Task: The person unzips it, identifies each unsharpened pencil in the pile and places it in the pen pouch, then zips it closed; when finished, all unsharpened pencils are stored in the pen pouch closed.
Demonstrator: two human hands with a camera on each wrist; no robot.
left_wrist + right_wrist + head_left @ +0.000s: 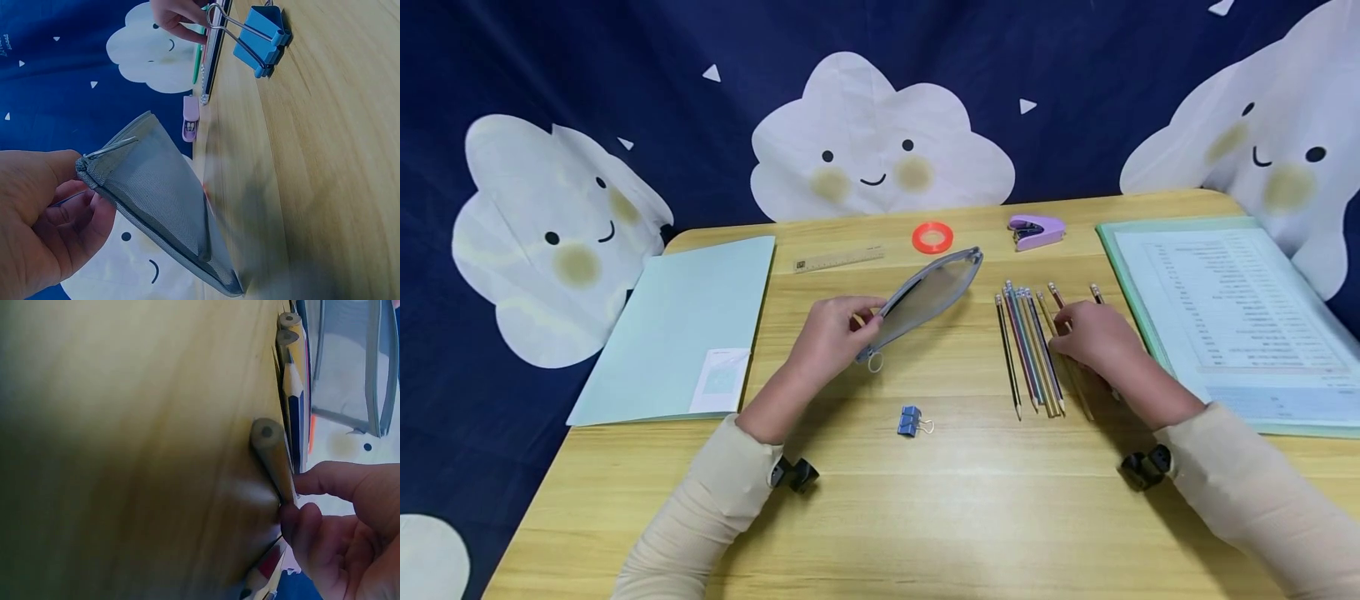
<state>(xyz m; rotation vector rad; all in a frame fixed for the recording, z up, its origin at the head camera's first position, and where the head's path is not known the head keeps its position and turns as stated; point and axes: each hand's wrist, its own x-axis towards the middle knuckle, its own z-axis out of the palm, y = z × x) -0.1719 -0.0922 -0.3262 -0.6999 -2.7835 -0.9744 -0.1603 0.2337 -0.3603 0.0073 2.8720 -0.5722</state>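
Observation:
My left hand pinches one end of a grey mesh zip pouch, which is tilted up above the table. In the left wrist view the pouch hangs out from the thumb and fingertips. Over on the right, my right hand pinches a gold pencil low at the tabletop. Its blunt end shows close up in the right wrist view, with thumb and finger on the pencil. A row of several pencils lies just left of that hand, and another pencil pokes out beyond it.
A blue binder clip lies in front of the pouch. Behind are a clear ruler, a red tape roll and a purple stapler. A pale folder lies left, a green folder with printed sheets right.

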